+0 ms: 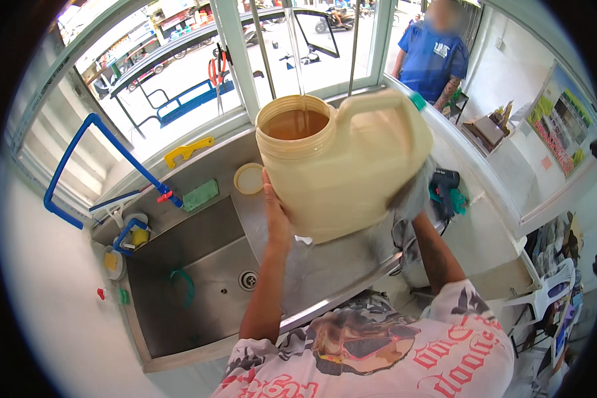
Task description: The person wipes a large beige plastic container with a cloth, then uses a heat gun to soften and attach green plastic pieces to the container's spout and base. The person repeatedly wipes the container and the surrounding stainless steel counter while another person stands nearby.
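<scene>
A large cream plastic jug (338, 179) is raised over the steel counter, tilted. Its wide round mouth is uncapped and brownish inside. A thin clear vertical streak, a stream or a tube, runs down into it. My left hand (272, 205) holds the jug's left side, fingers upright along the wall. At the lower right, my right hand (410, 199) supports the jug; a greyish, see-through smear covers it, so its fingers are hidden. A round cream lid (249, 179) lies on the counter left of the jug.
To the left is a steel sink (179, 318) with a drain (248, 280). Behind it lie a green sponge (200, 196), a yellow tool (189, 151) and a blue pipe (103, 123). A dark pistol-shaped tool (446, 192) lies right. A person (434, 56) stands beyond the glass.
</scene>
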Demonstrator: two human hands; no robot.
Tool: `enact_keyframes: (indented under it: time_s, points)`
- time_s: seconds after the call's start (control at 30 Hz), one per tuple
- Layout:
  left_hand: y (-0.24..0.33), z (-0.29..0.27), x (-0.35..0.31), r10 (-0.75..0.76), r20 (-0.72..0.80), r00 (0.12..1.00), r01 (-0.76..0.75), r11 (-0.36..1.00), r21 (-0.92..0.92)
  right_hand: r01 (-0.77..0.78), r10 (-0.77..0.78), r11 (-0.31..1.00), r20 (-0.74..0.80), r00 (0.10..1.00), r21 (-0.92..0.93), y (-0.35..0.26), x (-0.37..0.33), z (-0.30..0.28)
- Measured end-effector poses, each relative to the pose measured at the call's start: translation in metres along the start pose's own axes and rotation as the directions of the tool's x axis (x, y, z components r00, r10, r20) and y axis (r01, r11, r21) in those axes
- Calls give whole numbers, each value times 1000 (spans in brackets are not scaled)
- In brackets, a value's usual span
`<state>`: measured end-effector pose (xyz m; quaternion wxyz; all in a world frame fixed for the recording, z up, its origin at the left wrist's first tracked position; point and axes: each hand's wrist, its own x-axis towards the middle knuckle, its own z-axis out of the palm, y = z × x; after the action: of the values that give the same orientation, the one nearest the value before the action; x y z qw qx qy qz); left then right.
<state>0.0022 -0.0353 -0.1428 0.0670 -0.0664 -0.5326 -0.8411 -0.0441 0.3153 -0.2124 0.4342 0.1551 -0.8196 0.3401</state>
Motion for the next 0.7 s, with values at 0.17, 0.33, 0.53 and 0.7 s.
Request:
enact_keyframes:
  time_s: [0.17,0.33,0.53,0.7]
  points:
    - [-16,32,-40,197,-96,976,-146,910,389,69,-73,993,-40,997,-91,48,40,53]
    - [7,10,-14,147,-203,968,-78,947,313,-154,264,889,-209,941,430,21,79,76]
    - [22,-12,69,58,-69,996,-47,986,160,-176,547,499,-151,823,849,-126,76,97]
    - [18,1,85,-60,-28,998,57,995,-87,-128,394,742,-273,878,658,-165,68,103]
